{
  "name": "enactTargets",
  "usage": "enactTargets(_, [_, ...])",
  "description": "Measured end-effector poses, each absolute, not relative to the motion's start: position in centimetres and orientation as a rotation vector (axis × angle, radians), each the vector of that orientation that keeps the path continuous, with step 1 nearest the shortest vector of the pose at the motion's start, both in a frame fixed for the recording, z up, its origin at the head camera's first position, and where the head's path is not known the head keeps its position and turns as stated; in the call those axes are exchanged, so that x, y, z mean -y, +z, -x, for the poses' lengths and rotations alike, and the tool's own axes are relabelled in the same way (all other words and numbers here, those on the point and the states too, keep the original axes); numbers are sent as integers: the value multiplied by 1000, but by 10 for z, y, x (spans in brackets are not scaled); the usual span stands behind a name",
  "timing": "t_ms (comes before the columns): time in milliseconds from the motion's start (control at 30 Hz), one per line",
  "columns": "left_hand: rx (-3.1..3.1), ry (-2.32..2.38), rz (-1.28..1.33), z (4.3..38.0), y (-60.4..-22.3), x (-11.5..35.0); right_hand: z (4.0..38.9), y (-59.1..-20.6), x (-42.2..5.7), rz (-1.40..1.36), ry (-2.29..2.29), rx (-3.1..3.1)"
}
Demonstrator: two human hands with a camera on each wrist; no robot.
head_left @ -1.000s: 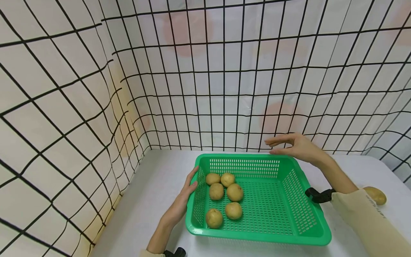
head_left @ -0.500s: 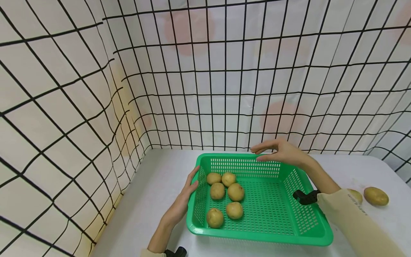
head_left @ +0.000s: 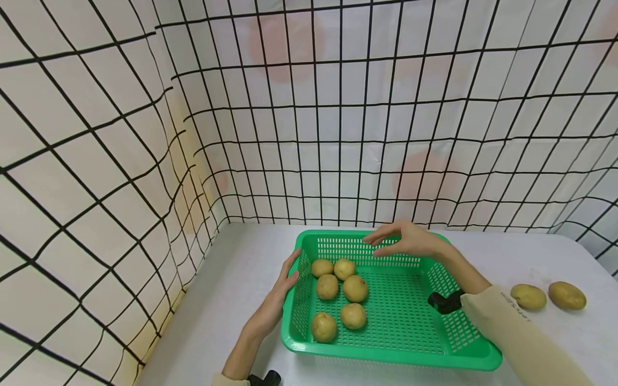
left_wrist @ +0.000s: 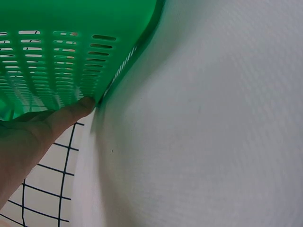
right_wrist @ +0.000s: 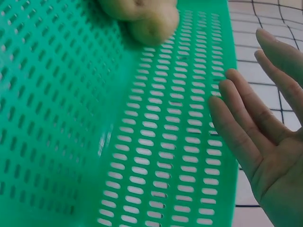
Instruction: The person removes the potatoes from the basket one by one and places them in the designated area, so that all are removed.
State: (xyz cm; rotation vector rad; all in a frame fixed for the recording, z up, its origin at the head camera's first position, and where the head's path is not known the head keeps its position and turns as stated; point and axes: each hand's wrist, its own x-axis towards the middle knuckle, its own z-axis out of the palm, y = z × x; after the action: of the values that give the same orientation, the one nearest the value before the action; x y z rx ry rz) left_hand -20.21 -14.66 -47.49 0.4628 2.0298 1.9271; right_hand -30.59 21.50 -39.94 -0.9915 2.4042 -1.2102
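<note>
A green plastic basket (head_left: 401, 321) with slotted walls stands on the table and holds several potatoes (head_left: 324, 327) in its left half. My left hand (head_left: 270, 303) touches the basket's left side, fingers fairly straight against the outer wall. In the left wrist view one finger (left_wrist: 71, 112) lies along that wall. Above the back part of the basket hovers my right hand (head_left: 409, 240), with nothing in it and its fingers relaxed. The right wrist view has this palm facing the slotted wall, thumb apart from the fingers (right_wrist: 236, 132).
Two more potatoes lie on the white table (head_left: 203, 332) at the right: one potato (head_left: 528, 296) close to the right sleeve, the other potato (head_left: 567, 295) beyond it. Black wire grid panels (head_left: 340, 134) stand along the back and left.
My right hand has moved left and down, from the basket's back right corner to over its inside. Both potatoes on the right have come into full view. My left hand stays put.
</note>
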Motion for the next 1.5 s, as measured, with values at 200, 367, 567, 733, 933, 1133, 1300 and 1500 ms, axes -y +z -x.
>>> enactTargets(200, [-2035, 1932, -452, 203, -476, 148, 307, -408, -208, 1087, -1208, -2354])
enactTargets(367, [-2033, 1925, -459, 203, -477, 148, 305, -414, -201, 1138, -1188, -2297])
enactTargets(567, [-2032, 1929, -470, 203, -478, 147, 302, -418, -194, 1100, -1162, -2263])
enactTargets(733, [-2030, 1932, -463, 204, -478, 148, 301, -423, -190, 1086, -1170, -2202])
enactTargets(933, [-2031, 1936, -461, 205, -478, 148, 301, -428, -188, 1108, -1155, -2184])
enactTargets(1133, [-2036, 1939, -457, 205, -478, 148, 301, -431, -184, 1109, -1135, -2161])
enactTargets(1300, [-2033, 1936, -448, 205, -479, 147, 299, -434, -183, 1103, -1110, -2173])
enactTargets(1500, [-2031, 1938, -452, 205, -479, 147, 298, -438, -180, 1115, -1089, -2163])
